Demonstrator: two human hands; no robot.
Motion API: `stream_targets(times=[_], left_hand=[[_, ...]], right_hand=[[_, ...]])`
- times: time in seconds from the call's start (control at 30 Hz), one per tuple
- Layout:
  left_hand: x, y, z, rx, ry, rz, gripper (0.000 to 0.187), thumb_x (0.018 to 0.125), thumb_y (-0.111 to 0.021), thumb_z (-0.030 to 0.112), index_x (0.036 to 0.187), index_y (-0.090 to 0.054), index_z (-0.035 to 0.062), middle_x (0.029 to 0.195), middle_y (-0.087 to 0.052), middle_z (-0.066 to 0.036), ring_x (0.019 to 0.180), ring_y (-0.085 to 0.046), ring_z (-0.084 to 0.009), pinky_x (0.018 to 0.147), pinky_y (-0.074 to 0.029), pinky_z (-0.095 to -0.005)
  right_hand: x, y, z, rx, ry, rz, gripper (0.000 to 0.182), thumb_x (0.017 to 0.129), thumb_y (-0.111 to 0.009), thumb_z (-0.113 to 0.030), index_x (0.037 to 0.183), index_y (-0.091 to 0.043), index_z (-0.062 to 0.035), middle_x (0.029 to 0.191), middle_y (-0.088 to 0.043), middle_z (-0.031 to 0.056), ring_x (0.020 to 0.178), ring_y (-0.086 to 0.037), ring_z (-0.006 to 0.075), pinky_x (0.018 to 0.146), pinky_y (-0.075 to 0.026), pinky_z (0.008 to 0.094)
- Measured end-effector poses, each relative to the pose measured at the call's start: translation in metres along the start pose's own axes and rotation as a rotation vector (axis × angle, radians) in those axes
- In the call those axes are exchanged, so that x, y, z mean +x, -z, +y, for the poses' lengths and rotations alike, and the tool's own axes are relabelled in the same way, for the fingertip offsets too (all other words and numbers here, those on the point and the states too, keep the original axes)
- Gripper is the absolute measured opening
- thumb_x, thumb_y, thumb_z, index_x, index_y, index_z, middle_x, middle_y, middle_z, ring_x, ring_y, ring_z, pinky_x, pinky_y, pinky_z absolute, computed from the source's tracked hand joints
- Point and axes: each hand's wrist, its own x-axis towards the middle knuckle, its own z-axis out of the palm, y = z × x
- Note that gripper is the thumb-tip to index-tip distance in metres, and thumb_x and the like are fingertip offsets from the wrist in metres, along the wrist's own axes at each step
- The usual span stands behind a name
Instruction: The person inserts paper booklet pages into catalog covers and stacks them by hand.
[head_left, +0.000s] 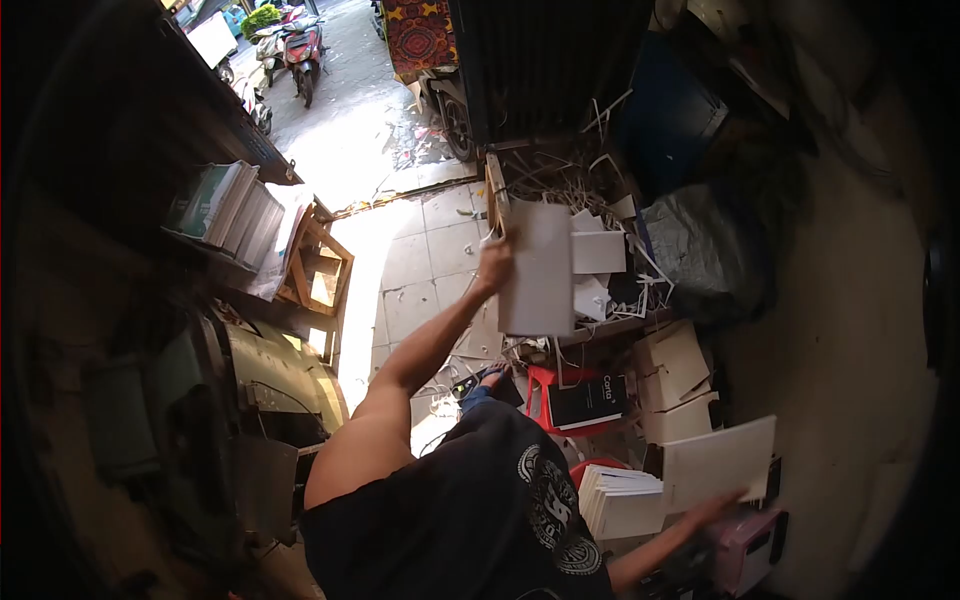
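Note:
My left hand (495,266) is raised out in front, fingers closed round the left edge of a white booklet (538,275), which is slightly blurred. At the lower right my right hand (715,508) is smeared a little, its fingers stretched out along the bottom edge of a cream booklet (722,462). Left of that booklet lies a fanned pile of cream booklets (620,500). A black book marked "Carta" (588,402) rests on a red plastic stool (538,392) between my hands.
Paper strips and offcuts (598,250) fill a bin-like area beyond my left hand. Stacked books (225,210) stand on a wooden stand (322,268) at the left. Cardboard pieces (672,365) lie right of the stool. A pink box (748,550) sits by my right hand. Outside the doorway are motorbikes (303,55).

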Motion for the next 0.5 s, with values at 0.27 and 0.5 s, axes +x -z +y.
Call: stream_targets(times=[0.27,0.5], left_hand=[[0.036,0.041,-0.089,-0.626,0.806,0.364,0.052,0.098,-0.039,0.042,0.104,-0.060,-0.0050,0.096,-0.065,-0.010,0.076,-0.063,-0.0220,0.069,-0.050,-0.0327],[0.054,-0.109,0.079,-0.821,0.845,-0.201,0.086,0.081,-0.054,0.067,0.139,-0.036,0.0057,0.135,-0.042,-0.013,0.120,-0.044,-0.0255,0.095,-0.039,-0.0426]], right_hand=[[0.040,0.141,0.004,-0.254,0.158,0.370,0.066,0.096,-0.049,-0.047,0.114,-0.053,0.0162,0.107,-0.059,0.0312,0.089,-0.062,0.0359,0.078,-0.052,0.0435],[-0.009,0.025,-0.025,0.290,0.003,-0.011,0.056,0.096,-0.052,-0.045,0.109,-0.052,0.0092,0.104,-0.054,0.0132,0.091,-0.048,0.0166,0.082,-0.042,0.0325]])
